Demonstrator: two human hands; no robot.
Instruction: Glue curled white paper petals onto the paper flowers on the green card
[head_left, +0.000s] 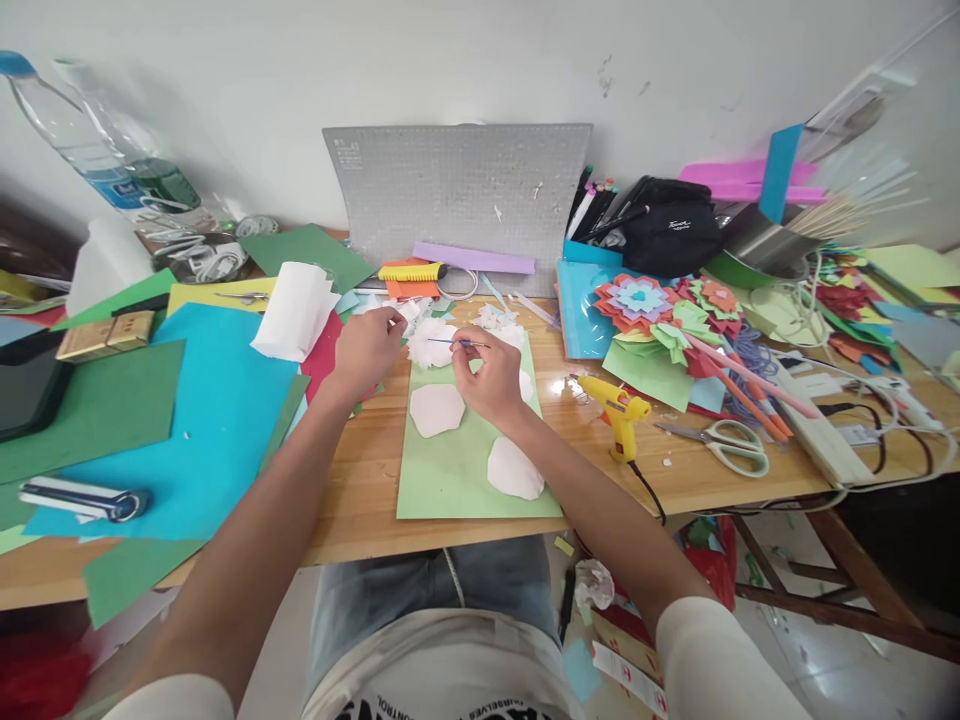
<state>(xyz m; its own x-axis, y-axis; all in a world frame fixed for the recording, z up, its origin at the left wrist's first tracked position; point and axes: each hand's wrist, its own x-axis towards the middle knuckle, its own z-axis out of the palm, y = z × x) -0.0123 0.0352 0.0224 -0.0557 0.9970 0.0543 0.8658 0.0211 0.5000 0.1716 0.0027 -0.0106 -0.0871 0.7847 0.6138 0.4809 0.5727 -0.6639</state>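
Observation:
My right hand [489, 378] is closed in a pinch around a thin blue stick-like tool [466, 343], which lies nearly level with its tip pointing left. Under that tip is a ruffled white paper piece [429, 345]. My left hand [367, 352] is to the left of it, thumb and fingertips pressed together; whether something small is between them I cannot make out. A light green paper sheet [442, 490] is below both hands. On it rest two cut white paper shapes [437, 411], one near the front edge beneath my right forearm. Crumpled white scraps [501, 320] lie behind my right hand.
At right are a yellow glue gun [619, 410], scissors [731, 447] and layered paper flowers [641, 300]. A grey cutting mat [461, 190] leans on the wall, a yellow cutter [411, 271] before it. Left are a white paper roll [295, 312], blue paper [225, 400] and a stapler [84, 497].

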